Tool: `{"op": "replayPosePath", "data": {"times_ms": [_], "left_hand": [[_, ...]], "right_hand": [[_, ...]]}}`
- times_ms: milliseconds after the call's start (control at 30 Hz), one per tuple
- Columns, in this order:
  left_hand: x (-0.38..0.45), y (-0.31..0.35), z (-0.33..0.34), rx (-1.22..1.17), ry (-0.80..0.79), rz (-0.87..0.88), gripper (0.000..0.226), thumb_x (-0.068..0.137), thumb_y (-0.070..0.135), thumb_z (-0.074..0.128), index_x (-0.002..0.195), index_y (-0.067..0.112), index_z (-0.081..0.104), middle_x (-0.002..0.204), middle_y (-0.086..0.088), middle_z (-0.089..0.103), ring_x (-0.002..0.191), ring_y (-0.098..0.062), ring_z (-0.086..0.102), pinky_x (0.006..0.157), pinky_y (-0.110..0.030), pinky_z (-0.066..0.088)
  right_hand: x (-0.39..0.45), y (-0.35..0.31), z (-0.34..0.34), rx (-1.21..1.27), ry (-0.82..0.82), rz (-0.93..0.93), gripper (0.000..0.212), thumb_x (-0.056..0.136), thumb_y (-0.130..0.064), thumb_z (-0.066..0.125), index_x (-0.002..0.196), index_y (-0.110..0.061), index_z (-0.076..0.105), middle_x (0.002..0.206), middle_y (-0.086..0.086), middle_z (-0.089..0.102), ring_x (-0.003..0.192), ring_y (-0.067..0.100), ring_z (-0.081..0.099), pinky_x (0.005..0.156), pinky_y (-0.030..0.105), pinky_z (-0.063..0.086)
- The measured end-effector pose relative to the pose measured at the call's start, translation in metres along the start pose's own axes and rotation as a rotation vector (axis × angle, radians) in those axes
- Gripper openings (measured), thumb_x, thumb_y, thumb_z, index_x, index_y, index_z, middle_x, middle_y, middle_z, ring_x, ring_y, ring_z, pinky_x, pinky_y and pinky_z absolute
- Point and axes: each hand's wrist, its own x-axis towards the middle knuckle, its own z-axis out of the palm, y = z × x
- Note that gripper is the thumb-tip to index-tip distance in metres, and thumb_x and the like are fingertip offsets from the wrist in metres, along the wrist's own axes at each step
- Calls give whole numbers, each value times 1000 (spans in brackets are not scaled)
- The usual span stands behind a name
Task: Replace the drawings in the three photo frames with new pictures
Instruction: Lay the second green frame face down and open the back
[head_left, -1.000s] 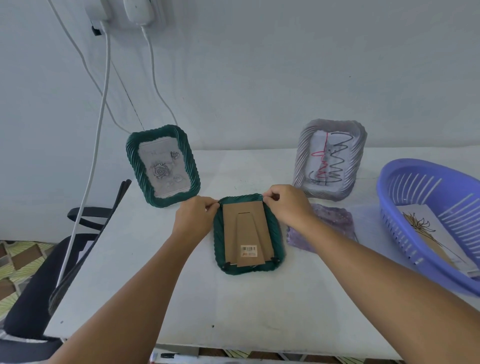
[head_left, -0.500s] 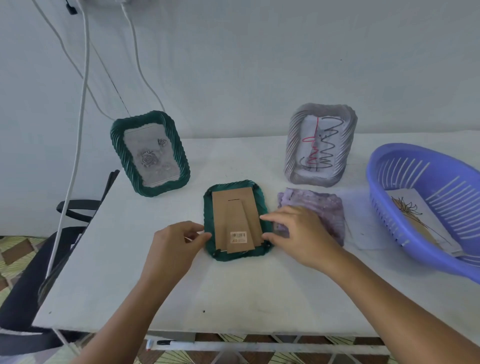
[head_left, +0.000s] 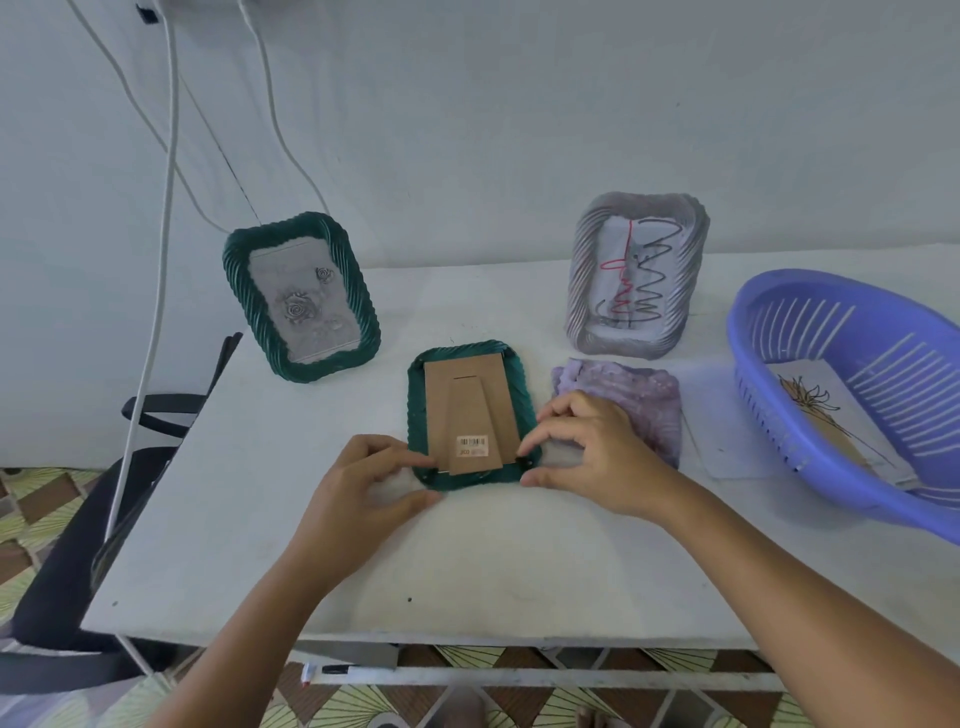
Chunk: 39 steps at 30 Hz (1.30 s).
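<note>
A green photo frame (head_left: 525, 395) lies face down mid-table, its brown cardboard back (head_left: 467, 415) and stand facing up. My left hand (head_left: 363, 488) pinches the frame's near left corner. At the near right corner my right hand (head_left: 592, 452) pinches the frame's edge by a small black clip. A second green frame (head_left: 301, 296) with a rose drawing stands at the back left. At the back right stands a grey frame (head_left: 636, 275) holding a red and black scribble drawing.
A purple cloth (head_left: 639, 395) lies right of the face-down frame. A blue plastic basket (head_left: 852, 384) at the right holds a flower picture (head_left: 815, 400). White cables (head_left: 161, 208) hang down the wall at left. A black chair (head_left: 78, 545) stands beside the table's left edge.
Both hands moved from the frame's far corners down to its near corners. The camera view shifted slightly.
</note>
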Motion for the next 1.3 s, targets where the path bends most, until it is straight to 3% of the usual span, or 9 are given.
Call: {"op": "replayPosePath", "data": {"times_ms": [167, 333, 500, 900, 1167, 1300], "left_hand": [[3, 1, -1, -6, -25, -30, 28, 78, 36, 85, 102, 48, 76, 119, 19, 52, 117, 5, 49, 88, -1, 34], [7, 4, -2, -54, -42, -72, 28, 76, 35, 87, 96, 51, 77, 116, 17, 53, 112, 8, 50, 89, -6, 34], [9, 6, -2, -49, -88, -81, 22, 79, 33, 85, 92, 49, 78, 117, 15, 51, 112, 10, 47, 90, -8, 33], [10, 3, 0, 15, -80, -76, 13, 82, 33, 83, 89, 43, 80, 119, 17, 49, 112, 12, 46, 83, -1, 33], [12, 6, -2, -4, -103, -74, 15, 81, 33, 84, 89, 45, 80, 119, 15, 50, 110, 12, 46, 88, -7, 34], [14, 10, -10, -96, -126, -91, 26, 85, 38, 78, 108, 50, 74, 117, 10, 54, 100, 5, 54, 91, -17, 43]], "right_hand": [[-1, 1, 1, 27, 8, 11, 38, 68, -78, 66, 98, -56, 72, 113, -20, 50, 118, 7, 44, 112, 47, 32], [2, -2, -2, 6, -37, 25, 34, 69, -75, 66, 99, -60, 69, 109, -23, 47, 116, 6, 43, 112, 45, 31], [3, -6, -7, -11, -82, 56, 21, 77, -57, 80, 95, -61, 68, 112, -21, 47, 119, 7, 39, 115, 39, 23], [4, -16, -16, -72, -209, 104, 19, 84, -59, 72, 102, -57, 67, 116, -17, 41, 124, 12, 32, 114, 37, 13], [6, -18, -17, -104, -276, 101, 14, 87, -61, 68, 100, -60, 65, 119, -15, 38, 124, 15, 31, 117, 42, 13], [8, -21, -24, 60, -238, 127, 20, 87, -55, 72, 105, -52, 66, 116, -14, 45, 121, 13, 41, 113, 40, 29]]}}
